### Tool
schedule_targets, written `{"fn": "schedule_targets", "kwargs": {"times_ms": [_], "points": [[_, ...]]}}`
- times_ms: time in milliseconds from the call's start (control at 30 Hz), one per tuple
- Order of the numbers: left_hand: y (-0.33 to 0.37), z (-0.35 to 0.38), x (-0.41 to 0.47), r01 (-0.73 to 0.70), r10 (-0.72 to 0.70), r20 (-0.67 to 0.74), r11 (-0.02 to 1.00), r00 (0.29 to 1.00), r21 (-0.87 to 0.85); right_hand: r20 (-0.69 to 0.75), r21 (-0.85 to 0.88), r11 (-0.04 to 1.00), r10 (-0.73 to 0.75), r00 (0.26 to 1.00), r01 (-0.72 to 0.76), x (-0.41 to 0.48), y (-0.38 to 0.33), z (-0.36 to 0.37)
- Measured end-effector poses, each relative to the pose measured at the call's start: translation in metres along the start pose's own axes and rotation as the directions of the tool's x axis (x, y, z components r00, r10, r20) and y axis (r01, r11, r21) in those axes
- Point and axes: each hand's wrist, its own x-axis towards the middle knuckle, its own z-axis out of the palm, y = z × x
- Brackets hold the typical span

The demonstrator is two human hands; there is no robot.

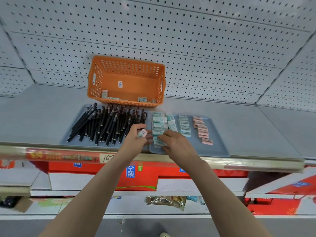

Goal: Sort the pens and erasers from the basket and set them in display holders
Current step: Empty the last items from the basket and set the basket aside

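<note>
We are pinching a white eraser (142, 133) in our left hand (136, 140), its fingers (136, 127) curling round it, just above the seam between the two trays. Our right hand (177, 142) is closing its fingers (164, 136) and thumb on the near end of the green erasers (159, 124) lining the right tray (218, 147). Pink erasers (202, 131) are lying farther right. Pens (106, 124) are lying heaped on the left tray (77, 117). The basket (126, 65), behind on the shelf (34, 108), is holding loose erasers (104, 94).
</note>
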Motion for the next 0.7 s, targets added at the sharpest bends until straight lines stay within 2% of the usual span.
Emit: {"fn": "schedule_targets", "kwargs": {"times_ms": [100,167,233,367,467,567,700], "points": [[0.0,-0.004,-0.005,-0.112,0.113,0.084,0.994,0.99,-0.018,-0.133,0.127,0.991,0.05,0.99,-0.033,0.001,0.001,0.0],[0.004,-0.005,-0.006,-0.149,0.153,0.135,0.988,0.979,-0.038,-0.25,0.265,0.961,0.144,0.957,-0.075,0.006,0.001,-0.008],[0.01,-0.002,-0.005,-0.167,0.167,0.176,0.986,0.97,-0.016,-0.288,0.418,0.902,0.246,0.925,-0.11,0.013,0.0,-0.018],[0.023,0.014,0.0,-0.22,0.19,0.203,0.966,0.96,0.137,-0.145,0.617,0.773,0.295,0.944,-0.147,0.02,-0.004,-0.032],[0.029,0.024,0.006,-0.268,0.231,0.176,0.936,0.957,0.229,-0.12,0.691,0.708,0.31,0.943,-0.145,0.018,-0.004,-0.033],[0.032,0.03,0.013,-0.279,0.24,0.178,0.928,0.954,0.247,-0.099,0.773,0.605,0.412,0.906,-0.191,0.018,0.008,-0.035],[0.039,0.036,0.025,-0.228,0.207,0.128,0.957,0.97,0.18,0.023,0.9,0.35,0.56,0.828,-0.261,0.013,0.038,-0.041]]}}
